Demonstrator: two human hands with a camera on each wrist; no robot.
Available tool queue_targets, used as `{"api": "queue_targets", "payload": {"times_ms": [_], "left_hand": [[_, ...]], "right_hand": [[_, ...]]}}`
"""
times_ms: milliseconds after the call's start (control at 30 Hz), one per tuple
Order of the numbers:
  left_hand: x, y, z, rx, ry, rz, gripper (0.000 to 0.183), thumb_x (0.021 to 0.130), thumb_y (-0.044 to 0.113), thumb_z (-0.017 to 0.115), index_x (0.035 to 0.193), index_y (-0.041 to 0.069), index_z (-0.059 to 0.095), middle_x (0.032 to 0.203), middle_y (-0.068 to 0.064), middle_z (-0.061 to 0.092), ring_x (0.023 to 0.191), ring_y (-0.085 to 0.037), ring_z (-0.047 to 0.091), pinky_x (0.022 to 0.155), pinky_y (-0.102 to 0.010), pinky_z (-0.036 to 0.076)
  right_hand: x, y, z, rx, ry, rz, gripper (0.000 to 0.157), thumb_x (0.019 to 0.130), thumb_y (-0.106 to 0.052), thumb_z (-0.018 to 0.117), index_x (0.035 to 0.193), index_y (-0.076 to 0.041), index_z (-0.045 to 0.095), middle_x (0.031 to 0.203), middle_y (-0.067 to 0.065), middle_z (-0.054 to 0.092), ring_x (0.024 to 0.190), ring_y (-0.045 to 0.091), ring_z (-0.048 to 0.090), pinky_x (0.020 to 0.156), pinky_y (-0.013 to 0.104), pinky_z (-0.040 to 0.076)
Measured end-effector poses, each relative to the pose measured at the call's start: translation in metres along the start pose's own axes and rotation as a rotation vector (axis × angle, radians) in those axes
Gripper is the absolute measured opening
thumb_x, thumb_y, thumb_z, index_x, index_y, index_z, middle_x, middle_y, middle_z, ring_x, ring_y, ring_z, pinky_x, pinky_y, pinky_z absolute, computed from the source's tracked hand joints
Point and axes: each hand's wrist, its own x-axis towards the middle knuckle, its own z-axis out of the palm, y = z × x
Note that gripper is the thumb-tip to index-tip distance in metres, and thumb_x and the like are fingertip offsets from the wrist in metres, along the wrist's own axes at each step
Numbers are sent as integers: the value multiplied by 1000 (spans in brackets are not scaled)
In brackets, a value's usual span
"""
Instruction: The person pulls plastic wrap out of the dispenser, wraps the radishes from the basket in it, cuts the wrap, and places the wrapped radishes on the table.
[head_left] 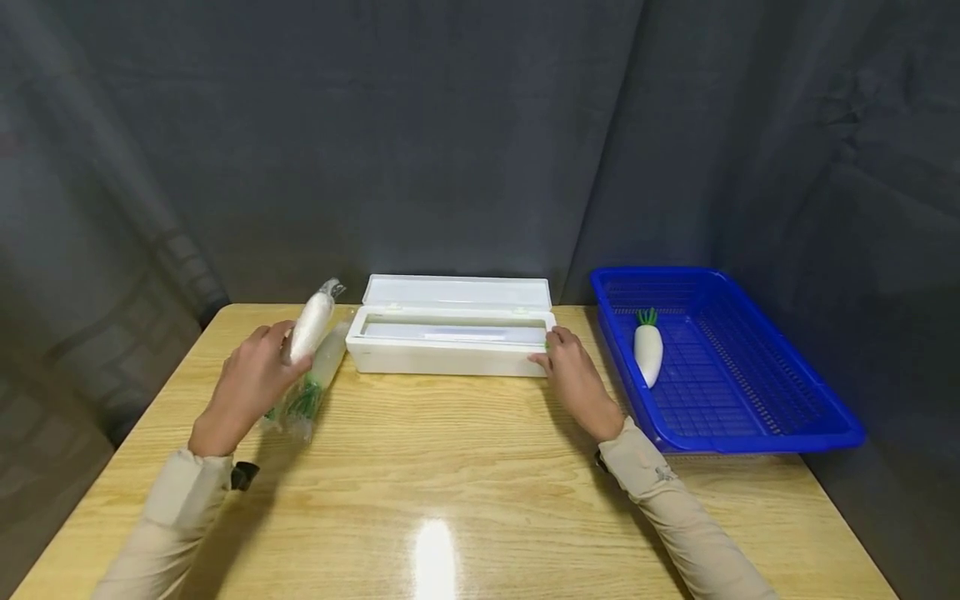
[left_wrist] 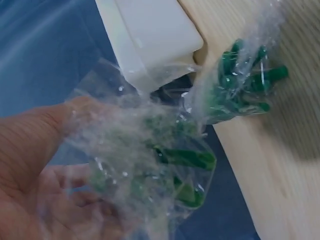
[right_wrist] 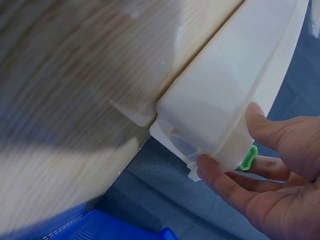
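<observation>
My left hand grips a white radish wrapped in clear plastic film, tilted above the table. Its green leaves show through crinkled film by the fingers in the left wrist view. Just beside and below it lies another film-wrapped radish, leaves toward the front. With thumb and fingers, my right hand holds the right end of a long white box whose lid is raised at the back. A green piece pokes out by the fingers at the box's end.
A blue plastic basket stands at the right of the wooden table, with one unwrapped radish along its left side. Dark grey curtains hang right behind the table.
</observation>
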Motion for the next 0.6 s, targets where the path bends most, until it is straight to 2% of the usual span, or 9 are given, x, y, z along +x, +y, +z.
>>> {"api": "queue_targets", "payload": {"times_ms": [133,333,600], "left_hand": [[3,-8,3,-2,-39,-13,54,92,11,78,131,-19,57,100,-35,63,81,-45,65,64,-61,52],[9,-25,6,3,-130,-83,57,94,14,77,133,-21,54,103,-38,63,83,-47,66,64,-59,53],[14,-48,13,13,-227,-164,61,96,18,73,136,-23,50,109,-42,64,88,-50,66,67,-60,53]], "right_hand": [[0,1,0,1,16,-8,40,91,-17,78,102,19,64,105,32,66,93,45,70,79,46,62],[-1,0,1,-12,21,-24,39,92,-17,78,101,18,65,100,30,66,88,43,71,76,45,62],[-1,0,1,-6,10,-7,41,92,-18,78,105,19,64,104,31,66,93,44,70,79,45,62]]}}
